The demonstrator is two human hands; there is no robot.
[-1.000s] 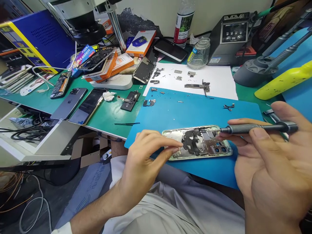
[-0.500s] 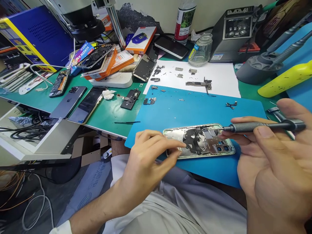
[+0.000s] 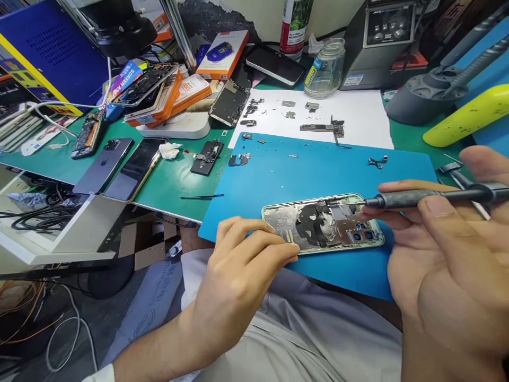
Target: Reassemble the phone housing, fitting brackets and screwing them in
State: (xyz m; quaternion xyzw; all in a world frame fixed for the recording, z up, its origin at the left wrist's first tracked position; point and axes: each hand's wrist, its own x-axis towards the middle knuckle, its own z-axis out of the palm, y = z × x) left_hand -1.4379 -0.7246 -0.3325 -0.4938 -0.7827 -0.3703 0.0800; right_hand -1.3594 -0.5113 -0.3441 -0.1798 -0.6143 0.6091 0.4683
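A stripped phone housing [image 3: 278,218] lies face up on the blue mat, with a round black charging coil [image 3: 312,223] in its middle and camera openings at its right end. My left hand [image 3: 242,270] grips the near left edge of the housing, fingers bent together; its thumb is mostly hidden. In my right hand [image 3: 445,239], between thumb and fingers, is a dark screwdriver [image 3: 405,199] with a knurled shaft. It is held nearly level, and its thin tip points left onto the housing's far edge, just above the coil.
A logic board [image 3: 322,128] and small metal shields lie on white paper [image 3: 369,116] behind the mat. Small screws and flex parts dot the blue mat [image 3: 254,185]. Tweezers [image 3: 202,197], a battery [image 3: 207,157] and several phones are to the left. A glass jar [image 3: 325,69] stands behind.
My left hand has lowered from a pinch over the coil to the housing's near edge. The screwdriver stays pointed at the same spot. The whole view has shifted slightly.
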